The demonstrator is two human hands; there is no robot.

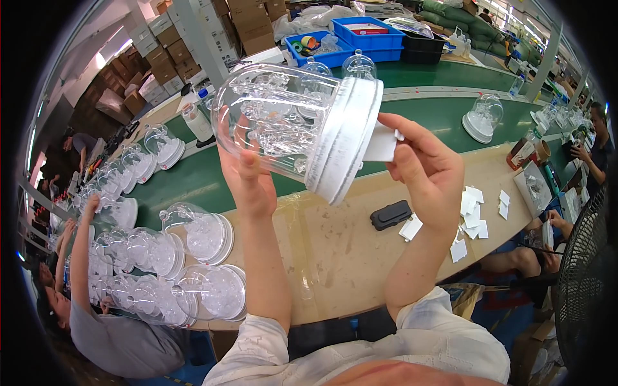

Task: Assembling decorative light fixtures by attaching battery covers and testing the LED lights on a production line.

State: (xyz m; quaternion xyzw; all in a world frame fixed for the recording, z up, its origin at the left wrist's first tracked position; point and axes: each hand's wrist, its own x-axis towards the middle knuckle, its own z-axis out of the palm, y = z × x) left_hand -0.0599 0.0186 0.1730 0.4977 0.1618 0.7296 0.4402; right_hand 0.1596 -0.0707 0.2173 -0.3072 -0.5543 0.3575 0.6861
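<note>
My left hand [250, 183] is wrapped round a clear dome ornament [235, 96], tilted on its side above the table. Clear, shiny figures show inside the dome, and its thick round white base [338, 141] faces right. Between the thumb and fingers of my right hand [430, 168] is a small white rectangular plate [381, 147], held against the underside of the base. Whether the plate sits in an opening there is hidden from this angle. On the table beyond my right forearm lie several loose white plates [473, 212].
A black oblong device [391, 215] lies on the tan tabletop [335, 257]. Many dome ornaments [209, 289] crowd the left side, near a co-worker [125, 341]. Behind runs a green conveyor belt [425, 122] carrying another dome [483, 119]. Blue bins [368, 42] stand beyond; a fan [589, 270] is right.
</note>
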